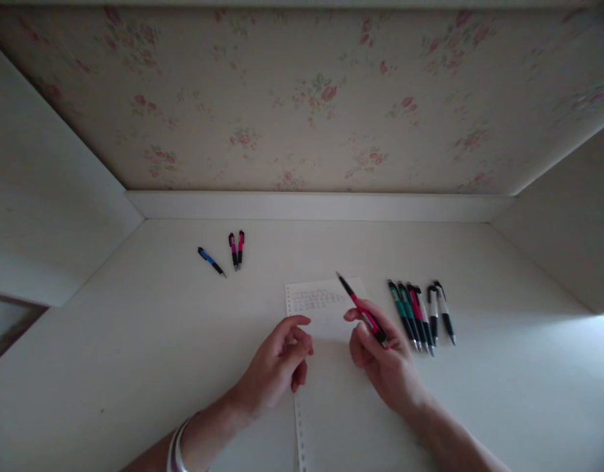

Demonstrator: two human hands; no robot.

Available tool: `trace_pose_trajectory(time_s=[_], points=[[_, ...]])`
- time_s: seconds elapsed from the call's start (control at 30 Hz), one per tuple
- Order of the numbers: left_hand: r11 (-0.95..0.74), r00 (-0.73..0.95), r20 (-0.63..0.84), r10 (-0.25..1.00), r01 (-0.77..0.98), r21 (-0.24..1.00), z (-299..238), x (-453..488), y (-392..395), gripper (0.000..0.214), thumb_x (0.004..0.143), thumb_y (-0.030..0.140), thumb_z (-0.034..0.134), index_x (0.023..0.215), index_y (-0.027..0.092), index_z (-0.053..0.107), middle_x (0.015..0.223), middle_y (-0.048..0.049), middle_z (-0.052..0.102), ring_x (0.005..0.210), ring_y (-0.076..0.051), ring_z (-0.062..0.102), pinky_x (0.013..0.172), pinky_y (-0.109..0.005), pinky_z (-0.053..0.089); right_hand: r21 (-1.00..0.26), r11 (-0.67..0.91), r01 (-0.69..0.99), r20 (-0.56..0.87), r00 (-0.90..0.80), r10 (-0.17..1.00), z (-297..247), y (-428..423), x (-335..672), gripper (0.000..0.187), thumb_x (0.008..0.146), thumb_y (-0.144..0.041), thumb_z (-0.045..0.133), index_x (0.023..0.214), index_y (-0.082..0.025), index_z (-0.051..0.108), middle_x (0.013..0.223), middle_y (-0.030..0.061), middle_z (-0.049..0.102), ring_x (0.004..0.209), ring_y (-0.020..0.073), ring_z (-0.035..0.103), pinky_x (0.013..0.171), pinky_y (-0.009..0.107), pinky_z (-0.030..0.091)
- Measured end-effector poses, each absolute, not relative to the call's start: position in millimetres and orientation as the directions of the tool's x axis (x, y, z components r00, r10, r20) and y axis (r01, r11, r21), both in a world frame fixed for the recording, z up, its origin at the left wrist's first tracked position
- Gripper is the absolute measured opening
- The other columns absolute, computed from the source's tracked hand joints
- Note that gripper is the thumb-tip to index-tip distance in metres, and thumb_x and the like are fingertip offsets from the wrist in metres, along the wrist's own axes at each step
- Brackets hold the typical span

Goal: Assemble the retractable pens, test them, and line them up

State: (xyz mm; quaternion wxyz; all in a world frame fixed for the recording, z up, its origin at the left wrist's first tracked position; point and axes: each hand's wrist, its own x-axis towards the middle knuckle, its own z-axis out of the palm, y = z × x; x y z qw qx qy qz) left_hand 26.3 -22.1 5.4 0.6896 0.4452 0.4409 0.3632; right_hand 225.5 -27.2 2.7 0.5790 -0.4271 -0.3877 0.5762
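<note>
My right hand (380, 357) grips a red and black pen (363, 310), its tip pointing away and up to the left over a sheet of white punched paper (331, 393). Faint writing shows at the sheet's far end. My left hand (282, 364) rests on the paper's left edge with its fingers loosely curled and nothing in them. A bangle sits on that wrist.
Several pens (420, 314) lie in a row right of the paper: teal, red and white ones. Farther left on the white desk (135, 341) lie two pink pens (236, 249) and a blue pen (211, 261). Floral wallpaper backs the desk; white side panels enclose it.
</note>
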Motion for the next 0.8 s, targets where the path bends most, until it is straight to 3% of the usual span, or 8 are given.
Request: trace_pose_trajectory(time_s=[0.07, 0.13, 0.23, 0.37, 0.5, 0.6, 0.7, 0.8], points=[[0.322, 0.34, -0.258, 0.905, -0.147, 0.935, 7.2, 26.6, -22.4, 0.043, 0.092, 0.052, 0.057, 0.122, 0.022, 0.053, 0.095, -0.002, 0.056, 0.057, -0.009, 0.056, 0.043, -0.019, 0.043, -0.984, 0.151, -0.096, 0.154, -0.025, 0.988, -2.1, -31.7, 223.5, 0.047, 0.097, -0.027, 0.055, 0.142, -0.038, 0.045, 0.128, 0.0083, 0.063, 0.061, 0.0094, 0.062, 0.05, 0.023, 0.052], [0.304, 0.385, -0.227, 0.895, -0.153, 0.94, 9.7, 26.4, -23.6, 0.043, 0.094, 0.053, 0.055, 0.122, 0.021, 0.054, 0.099, -0.005, 0.057, 0.07, -0.013, 0.061, 0.048, -0.021, 0.048, -0.925, 0.334, 0.182, 0.302, -0.185, 0.935, -3.9, -35.9, 220.8, 0.056, 0.101, -0.018, 0.045, 0.152, -0.037, 0.032, 0.142, 0.0111, 0.055, 0.095, 0.0186, 0.069, 0.071, 0.032, 0.061], [0.29, 0.481, -0.187, 0.856, -0.147, 0.946, 12.2, 25.1, -26.1, 0.046, 0.095, 0.054, 0.053, 0.123, 0.018, 0.055, 0.093, -0.0059, 0.06, 0.072, -0.015, 0.061, 0.052, -0.023, 0.05, -0.747, 0.545, 0.381, 0.404, -0.39, 0.827, -0.6, -38.6, 217.2, 0.067, 0.099, -0.008, 0.038, 0.159, -0.029, 0.016, 0.151, 0.0125, 0.048, 0.13, 0.0252, 0.054, 0.101, 0.045, 0.053], [0.314, 0.489, -0.196, 0.85, -0.172, 0.934, 12.6, 22.3, -28.9, 0.044, 0.097, 0.051, 0.052, 0.125, 0.017, 0.056, 0.088, -0.005, 0.061, 0.067, -0.014, 0.061, 0.051, -0.023, 0.048, -0.611, 0.635, 0.473, 0.439, -0.465, 0.768, 4.2, -36.7, 215.5, 0.073, 0.096, -0.003, 0.038, 0.16, -0.021, 0.007, 0.153, 0.0149, 0.044, 0.139, 0.0271, 0.044, 0.108, 0.05, 0.047], [0.346, 0.482, -0.21, 0.851, -0.212, 0.914, 11.2, 20.7, -29.2, 0.045, 0.096, 0.046, 0.053, 0.129, 0.016, 0.056, 0.086, -0.0051, 0.062, 0.069, -0.016, 0.061, 0.051, -0.023, 0.048, -0.541, 0.674, 0.504, 0.426, -0.527, 0.736, 5.6, -35.5, 215.7, 0.075, 0.093, 0.0, 0.039, 0.16, -0.019, 0.01, 0.157, 0.016, 0.039, 0.144, 0.0285, 0.037, 0.109, 0.051, 0.046], [0.325, 0.459, -0.224, 0.86, -0.155, 0.933, 8.9, 21.7, -28.4, 0.045, 0.096, 0.047, 0.052, 0.127, 0.015, 0.056, 0.069, 0.001, 0.055, 0.056, -0.012, 0.053, 0.047, -0.021, 0.044, -0.552, 0.685, 0.476, 0.417, -0.554, 0.721, 6.0, -37.9, 216.5, 0.073, 0.094, 0.0, 0.039, 0.159, -0.024, 0.017, 0.156, 0.0146, 0.04, 0.142, 0.0279, 0.04, 0.107, 0.05, 0.047], [0.263, 0.385, -0.237, 0.892, -0.014, 0.965, 7.6, 22.9, -29.0, 0.045, 0.098, 0.052, 0.048, 0.12, 0.015, 0.059, 0.055, 0.0074, 0.043, 0.044, -0.009, 0.041, 0.042, -0.02, 0.036, -0.697, 0.608, 0.381, 0.421, -0.47, 0.776, 3.4, -41.8, 218.4, 0.069, 0.098, -0.006, 0.042, 0.157, -0.033, 0.018, 0.145, 0.0114, 0.055, 0.127, 0.0242, 0.055, 0.101, 0.045, 0.051], [0.169, 0.304, -0.193, 0.933, 0.104, 0.98, 8.8, 23.0, -31.6, 0.038, 0.1, 0.049, 0.046, 0.114, 0.017, 0.06, 0.059, 0.005, 0.049, 0.047, -0.01, 0.045, 0.045, -0.021, 0.037, -0.922, 0.32, 0.217, 0.286, -0.172, 0.943, 0.0, -41.6, 221.0, 0.052, 0.102, -0.021, 0.045, 0.15, -0.036, 0.03, 0.116, 0.0071, 0.068, 0.088, 0.0176, 0.066, 0.079, 0.033, 0.057]])
